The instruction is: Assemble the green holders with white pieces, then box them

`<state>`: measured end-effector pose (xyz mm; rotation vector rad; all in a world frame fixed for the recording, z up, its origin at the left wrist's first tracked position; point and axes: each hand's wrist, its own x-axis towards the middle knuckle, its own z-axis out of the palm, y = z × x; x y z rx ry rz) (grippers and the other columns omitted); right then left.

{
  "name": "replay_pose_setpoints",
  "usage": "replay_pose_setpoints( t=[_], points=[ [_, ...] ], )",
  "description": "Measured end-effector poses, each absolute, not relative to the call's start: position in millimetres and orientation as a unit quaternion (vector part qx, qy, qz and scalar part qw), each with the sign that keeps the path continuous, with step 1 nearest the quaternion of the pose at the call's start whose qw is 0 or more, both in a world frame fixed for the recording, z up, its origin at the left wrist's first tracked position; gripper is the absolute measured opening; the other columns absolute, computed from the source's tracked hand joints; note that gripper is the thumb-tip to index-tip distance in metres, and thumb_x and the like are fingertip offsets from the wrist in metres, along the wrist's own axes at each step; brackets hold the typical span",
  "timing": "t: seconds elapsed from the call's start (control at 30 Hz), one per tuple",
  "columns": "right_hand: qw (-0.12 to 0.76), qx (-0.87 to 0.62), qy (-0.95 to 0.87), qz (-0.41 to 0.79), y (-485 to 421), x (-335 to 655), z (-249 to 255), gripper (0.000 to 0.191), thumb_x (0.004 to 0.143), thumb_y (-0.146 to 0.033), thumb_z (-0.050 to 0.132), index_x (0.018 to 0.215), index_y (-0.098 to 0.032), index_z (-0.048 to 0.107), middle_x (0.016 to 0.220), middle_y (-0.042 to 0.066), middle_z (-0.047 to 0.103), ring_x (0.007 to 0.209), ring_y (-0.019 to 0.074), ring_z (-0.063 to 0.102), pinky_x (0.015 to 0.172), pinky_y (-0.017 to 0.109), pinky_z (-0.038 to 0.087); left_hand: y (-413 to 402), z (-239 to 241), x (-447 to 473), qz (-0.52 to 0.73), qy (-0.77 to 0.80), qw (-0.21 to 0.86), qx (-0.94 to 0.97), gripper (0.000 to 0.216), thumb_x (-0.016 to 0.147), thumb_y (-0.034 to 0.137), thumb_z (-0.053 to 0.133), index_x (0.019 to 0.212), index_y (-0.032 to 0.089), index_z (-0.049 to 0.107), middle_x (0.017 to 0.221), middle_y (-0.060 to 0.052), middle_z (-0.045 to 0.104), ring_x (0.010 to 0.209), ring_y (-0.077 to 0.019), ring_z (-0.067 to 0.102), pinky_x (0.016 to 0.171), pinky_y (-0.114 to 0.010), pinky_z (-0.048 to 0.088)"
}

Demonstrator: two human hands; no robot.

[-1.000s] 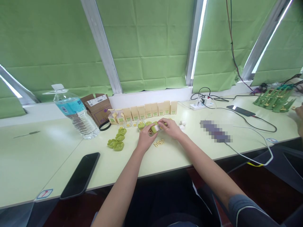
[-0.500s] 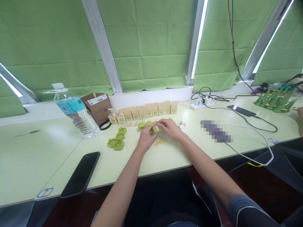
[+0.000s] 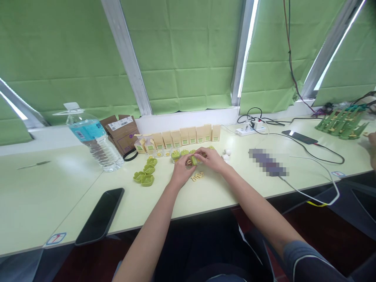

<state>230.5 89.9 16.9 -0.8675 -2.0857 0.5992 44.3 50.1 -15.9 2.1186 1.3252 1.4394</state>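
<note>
A small green cap-like piece (image 3: 194,160) is pinched between my two hands above the table. My left hand (image 3: 182,170) closes on it from the left, and my right hand (image 3: 212,159) grips it from the right; their fingers cover part of it. Just in front of my hands lie several cream-coloured loops (image 3: 197,177). To the left are several green shaped cups (image 3: 147,180), hollow side up. Behind my fingers stands a row of small jars with green lids (image 3: 175,154). White round pieces (image 3: 225,158) sit right of my right hand.
Several small beige boxes (image 3: 184,136) line the back, beside a brown carton (image 3: 122,135) and a large water bottle (image 3: 96,141). A phone (image 3: 101,215) lies front left. On the right are a power strip (image 3: 249,130), cables, another phone (image 3: 299,137) and green spiky pieces (image 3: 340,123).
The green piece has turned between my fingers, and the pale part seen beside it earlier no longer shows. My hands have stayed in nearly the same place.
</note>
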Motion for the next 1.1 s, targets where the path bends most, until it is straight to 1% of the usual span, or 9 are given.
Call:
replay_pose_setpoints(
  t=[0.33, 0.47, 0.67, 0.8, 0.9, 1.0, 1.1],
  points=[
    [0.395, -0.346, -0.816, 0.243, 86.2, 231.2, 20.4, 0.024, 0.097, -0.041, 0.058, 0.099, -0.021, 0.07, 0.098, 0.005, 0.076, 0.083, 0.0173, 0.069, 0.076, 0.031, 0.053, 46.3, -14.6, 45.2, 0.495, 0.444, 0.163, 0.729, 0.048, 0.078, 0.017, 0.07, 0.125, 0.022, 0.064, 0.11, -0.007, 0.069, 0.09, -0.0178, 0.066, 0.088, -0.039, 0.06],
    [0.397, -0.338, -0.816, 0.25, 85.4, 231.1, 21.1, 0.023, 0.097, -0.041, 0.06, 0.1, -0.021, 0.069, 0.098, 0.005, 0.076, 0.083, 0.0168, 0.07, 0.075, 0.029, 0.053, 43.0, -10.8, 45.9, 0.489, 0.446, 0.179, 0.728, 0.051, 0.077, 0.022, 0.076, 0.127, 0.022, 0.064, 0.117, -0.008, 0.067, 0.095, -0.0191, 0.065, 0.089, -0.039, 0.059],
    [0.401, -0.351, -0.81, 0.246, 84.7, 231.7, 21.9, 0.026, 0.096, -0.043, 0.06, 0.104, -0.02, 0.069, 0.097, 0.005, 0.075, 0.079, 0.0166, 0.07, 0.073, 0.029, 0.053, 42.9, -8.0, 47.4, 0.512, 0.444, 0.192, 0.71, 0.049, 0.077, 0.031, 0.08, 0.123, 0.021, 0.065, 0.113, -0.008, 0.067, 0.093, -0.0183, 0.064, 0.088, -0.038, 0.059],
    [0.411, -0.338, -0.814, 0.233, 83.0, 233.3, 24.6, 0.027, 0.099, -0.042, 0.053, 0.105, -0.022, 0.07, 0.101, 0.005, 0.075, 0.081, 0.0161, 0.068, 0.075, 0.029, 0.053, 44.1, -8.5, 46.8, 0.523, 0.429, 0.211, 0.706, 0.047, 0.084, 0.037, 0.074, 0.126, 0.022, 0.061, 0.118, -0.008, 0.066, 0.096, -0.0187, 0.066, 0.092, -0.039, 0.057],
    [0.411, -0.328, -0.819, 0.23, 81.4, 234.4, 26.1, 0.029, 0.1, -0.042, 0.051, 0.111, -0.022, 0.07, 0.108, 0.006, 0.074, 0.086, 0.0171, 0.067, 0.079, 0.03, 0.053, 44.7, -8.2, 45.4, 0.536, 0.426, 0.224, 0.694, 0.045, 0.089, 0.039, 0.068, 0.13, 0.023, 0.057, 0.118, -0.009, 0.066, 0.096, -0.0181, 0.067, 0.094, -0.038, 0.055],
    [0.405, -0.325, -0.822, 0.235, 80.8, 235.2, 25.7, 0.035, 0.097, -0.047, 0.056, 0.121, -0.024, 0.068, 0.118, 0.007, 0.072, 0.088, 0.0185, 0.068, 0.082, 0.034, 0.054, 45.4, -8.0, 44.0, 0.551, 0.431, 0.216, 0.681, 0.043, 0.092, 0.039, 0.065, 0.131, 0.024, 0.055, 0.118, -0.009, 0.065, 0.102, -0.0191, 0.066, 0.096, -0.038, 0.053],
    [0.403, -0.326, -0.82, 0.242, 81.6, 235.4, 23.7, 0.046, 0.088, -0.051, 0.068, 0.125, -0.024, 0.064, 0.124, 0.009, 0.069, 0.086, 0.019, 0.068, 0.081, 0.035, 0.055, 46.1, -8.0, 43.3, 0.565, 0.433, 0.207, 0.671, 0.038, 0.093, 0.038, 0.061, 0.129, 0.024, 0.054, 0.123, -0.01, 0.063, 0.107, -0.0198, 0.065, 0.097, -0.038, 0.052]
  ],
)
